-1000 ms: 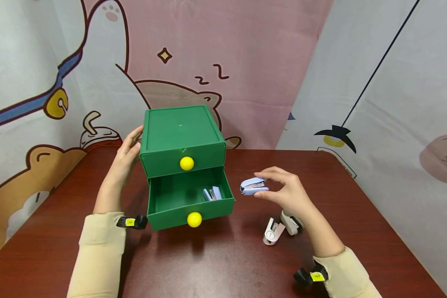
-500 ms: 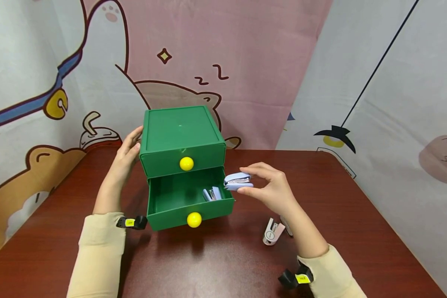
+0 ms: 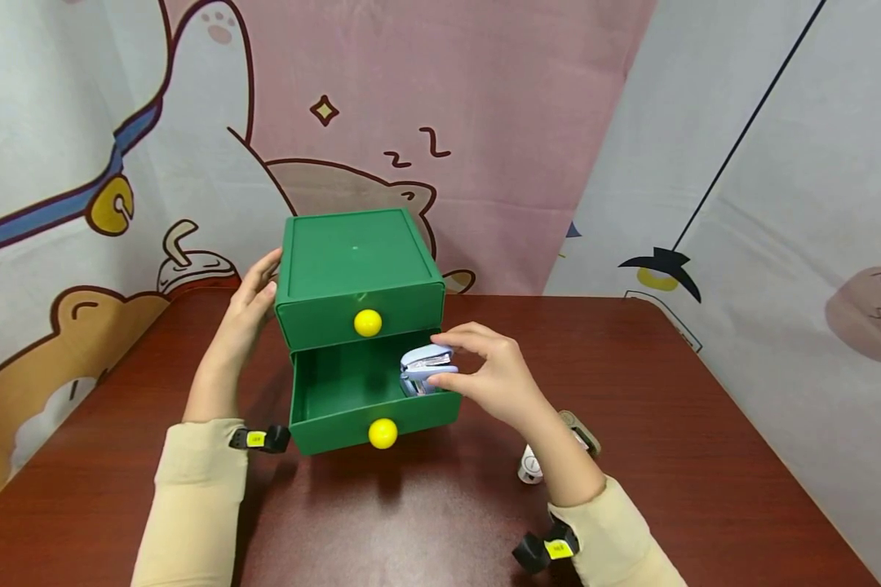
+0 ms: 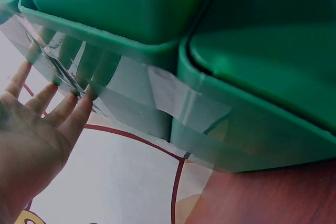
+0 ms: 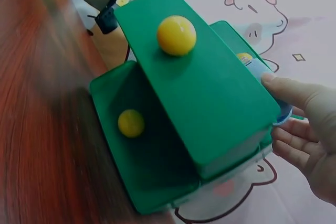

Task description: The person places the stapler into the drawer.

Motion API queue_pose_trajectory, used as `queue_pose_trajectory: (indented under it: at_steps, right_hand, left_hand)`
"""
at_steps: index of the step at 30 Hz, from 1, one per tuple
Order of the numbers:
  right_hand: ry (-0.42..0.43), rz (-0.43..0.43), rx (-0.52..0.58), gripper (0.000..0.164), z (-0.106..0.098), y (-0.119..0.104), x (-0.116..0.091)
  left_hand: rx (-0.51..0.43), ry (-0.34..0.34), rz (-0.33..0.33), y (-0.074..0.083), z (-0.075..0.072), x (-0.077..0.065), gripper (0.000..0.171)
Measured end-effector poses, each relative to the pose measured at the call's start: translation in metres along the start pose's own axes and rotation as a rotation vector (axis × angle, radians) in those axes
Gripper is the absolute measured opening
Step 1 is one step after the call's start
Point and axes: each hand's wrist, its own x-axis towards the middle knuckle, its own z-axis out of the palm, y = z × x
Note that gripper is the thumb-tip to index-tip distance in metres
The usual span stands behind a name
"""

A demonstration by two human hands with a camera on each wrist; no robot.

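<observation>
A green two-drawer box [image 3: 354,254] with yellow knobs stands on the table, its lower drawer [image 3: 338,436] pulled out. My left hand [image 3: 245,314] rests on the box's left side; in the left wrist view its straight fingers [image 4: 76,116] touch the side wall. Between thumb and fingers my right hand [image 3: 495,373] pinches a light blue stapler [image 3: 424,356], held over the right part of the open drawer. Inside the drawer, a second light blue stapler [image 3: 414,389] lies mostly hidden behind the held one. The right wrist view shows the held stapler [image 5: 258,69] beyond the upper drawer's front.
A white stapler [image 3: 530,468] and a beige one [image 3: 586,434] lie on the brown table [image 3: 411,522], both partly covered by my right forearm. A patterned curtain [image 3: 529,147] hangs behind the table.
My right hand has moved left with the light blue stapler, from beside the box to over the open drawer. My left hand and the box have stayed put.
</observation>
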Motion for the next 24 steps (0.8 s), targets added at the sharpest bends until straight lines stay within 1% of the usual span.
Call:
queue_pose_trajectory:
  at_steps: [9, 18, 24]
  right_hand:
    - [-0.073, 0.024, -0.025, 0.042, 0.013, -0.008, 0.009]
    - [-0.193, 0.078, -0.074, 0.042, 0.017, -0.009, 0.020]
    - [-0.279, 0.067, -0.074, 0.042, 0.020, -0.009, 0.030]
  left_hand:
    - [-0.012, 0.001, 0.005, 0.000, 0.000, 0.000, 0.052]
    - [0.007, 0.000, -0.013, -0.001, 0.001, 0.000, 0.054]
    - [-0.023, 0.006, 0.013, -0.001, 0.002, 0.000, 0.053]
